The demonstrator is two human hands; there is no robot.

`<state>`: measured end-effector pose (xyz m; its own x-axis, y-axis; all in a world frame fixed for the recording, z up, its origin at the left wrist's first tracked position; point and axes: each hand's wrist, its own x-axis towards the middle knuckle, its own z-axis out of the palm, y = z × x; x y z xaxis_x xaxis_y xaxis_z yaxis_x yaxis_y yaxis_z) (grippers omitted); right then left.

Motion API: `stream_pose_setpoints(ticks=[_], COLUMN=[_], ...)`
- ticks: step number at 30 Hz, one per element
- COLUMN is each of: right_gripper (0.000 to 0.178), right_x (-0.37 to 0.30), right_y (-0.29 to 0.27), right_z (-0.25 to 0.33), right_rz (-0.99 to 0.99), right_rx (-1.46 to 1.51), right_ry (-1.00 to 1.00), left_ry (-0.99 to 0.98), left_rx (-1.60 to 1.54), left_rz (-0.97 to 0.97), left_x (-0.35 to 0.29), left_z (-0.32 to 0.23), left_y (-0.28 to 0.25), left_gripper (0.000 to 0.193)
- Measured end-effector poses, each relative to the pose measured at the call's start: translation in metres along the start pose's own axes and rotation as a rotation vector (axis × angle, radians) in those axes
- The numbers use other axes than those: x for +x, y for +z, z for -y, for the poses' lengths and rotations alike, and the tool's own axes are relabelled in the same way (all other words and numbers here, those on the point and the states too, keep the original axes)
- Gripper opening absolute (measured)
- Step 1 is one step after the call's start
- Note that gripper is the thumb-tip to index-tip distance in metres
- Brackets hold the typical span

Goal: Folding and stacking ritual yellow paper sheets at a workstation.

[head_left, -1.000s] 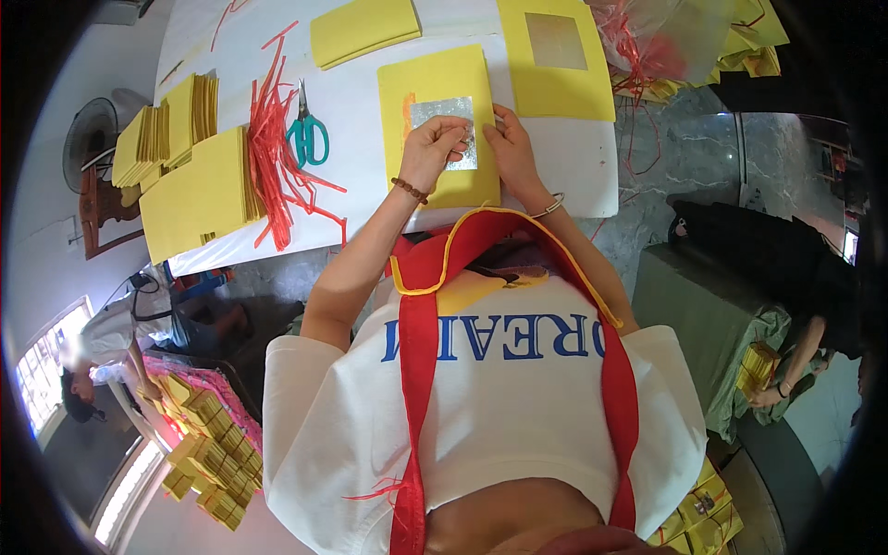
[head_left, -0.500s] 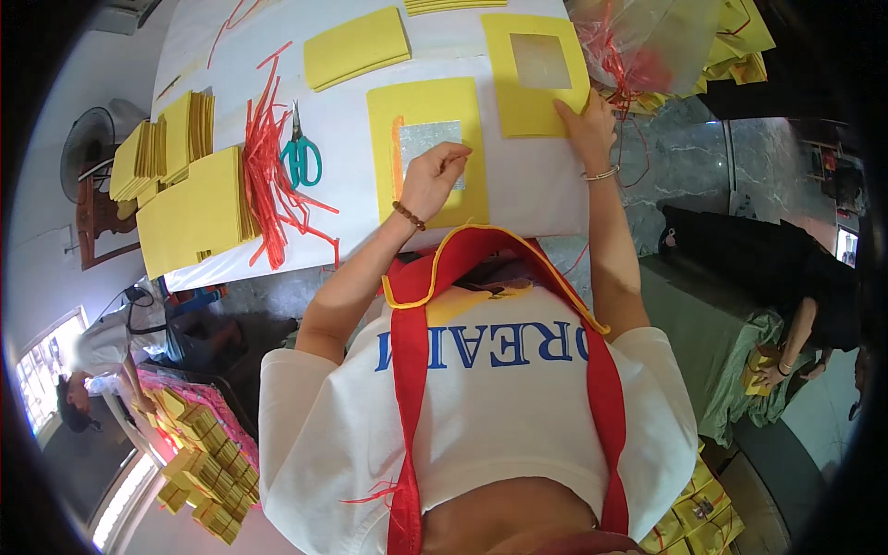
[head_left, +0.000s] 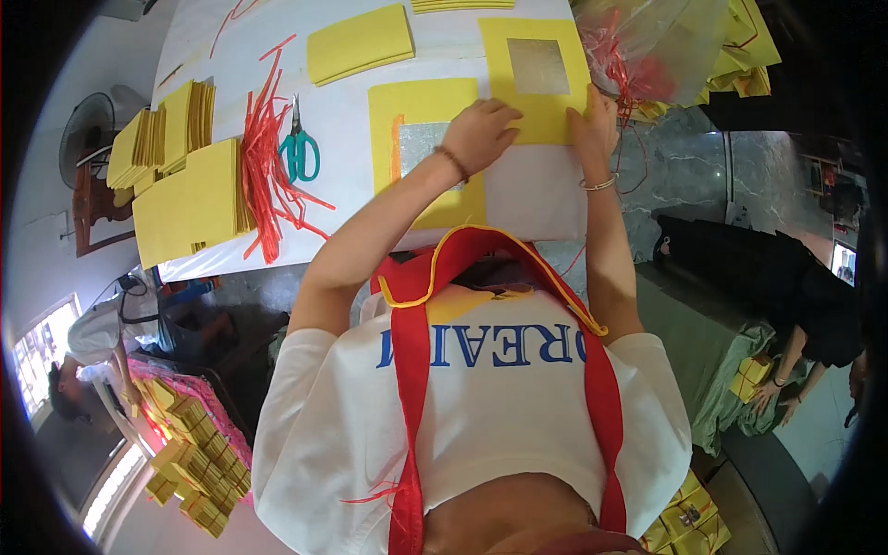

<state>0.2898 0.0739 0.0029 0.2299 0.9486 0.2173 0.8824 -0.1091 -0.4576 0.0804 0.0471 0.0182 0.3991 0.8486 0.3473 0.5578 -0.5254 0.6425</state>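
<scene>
While both hands press flat, the left hand (head_left: 481, 134) and right hand (head_left: 592, 129) touch, fingers spread, the lower edge of a yellow paper sheet (head_left: 555, 111) with a silvery foil square (matte, thin), lying on the white table (head_left: 342, 102) beside another sheet (head_left: 416, 102).
</scene>
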Motion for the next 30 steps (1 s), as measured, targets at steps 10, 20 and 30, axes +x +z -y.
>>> stream_pose_setpoints(ticks=[10,20,30], right_gripper=[0.035,0.029,0.03], right_x=[0.009,0.009,0.006], right_y=[0.02,0.012,-0.001], right_z=[-0.044,-0.039,-0.043], right_rz=[0.148,0.16,0.169], right_rx=[0.854,0.973,0.947], right_ry=[0.165,0.205,0.295], left_ry=[0.164,0.182,0.135], left_rx=[0.416,0.42,0.364], left_rz=[0.447,0.427,0.451], left_x=[0.034,0.048,0.055], left_z=[0.013,0.026,0.03], left_y=[0.025,0.02,0.023], left_gripper=[0.032,0.027,0.026])
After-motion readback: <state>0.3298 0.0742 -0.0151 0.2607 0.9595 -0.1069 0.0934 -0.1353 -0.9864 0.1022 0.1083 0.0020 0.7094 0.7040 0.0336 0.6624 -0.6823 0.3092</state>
